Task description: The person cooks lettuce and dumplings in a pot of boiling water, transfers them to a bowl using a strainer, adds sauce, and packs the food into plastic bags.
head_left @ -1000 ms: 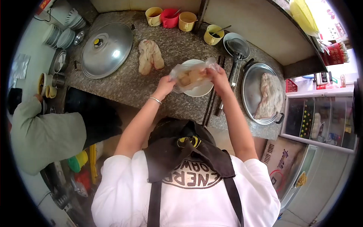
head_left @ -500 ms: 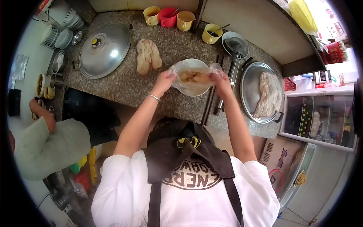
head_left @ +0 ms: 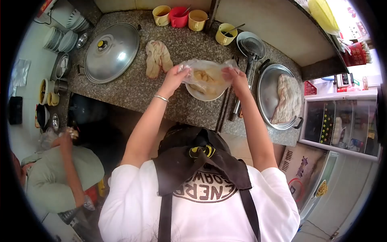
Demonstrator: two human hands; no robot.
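Note:
My left hand [head_left: 173, 78] pinches the left side of a clear plastic bag [head_left: 213, 66], and my right hand [head_left: 236, 78] grips its right side. The bag is stretched over a white bowl [head_left: 204, 97] on the speckled counter. Pale brownish pieces of food [head_left: 204, 76] show through the plastic; whether they lie in the bag or the bowl I cannot tell. Left of the bowl lies a folded cloth [head_left: 157, 59]. Dark chopsticks [head_left: 224, 109] rest just right of it.
A large metal lid [head_left: 111, 53] lies at the left. Cups [head_left: 197, 21] line the back. To the right are a strainer [head_left: 252, 47] and a metal lid [head_left: 267, 95] bearing a crumpled cloth [head_left: 288, 99]. A co-worker [head_left: 66, 177] is at the far left.
Both my hands have risen slightly with the bag, which now hangs more over the bowl's back edge. The co-worker has leaned and brought an arm forward.

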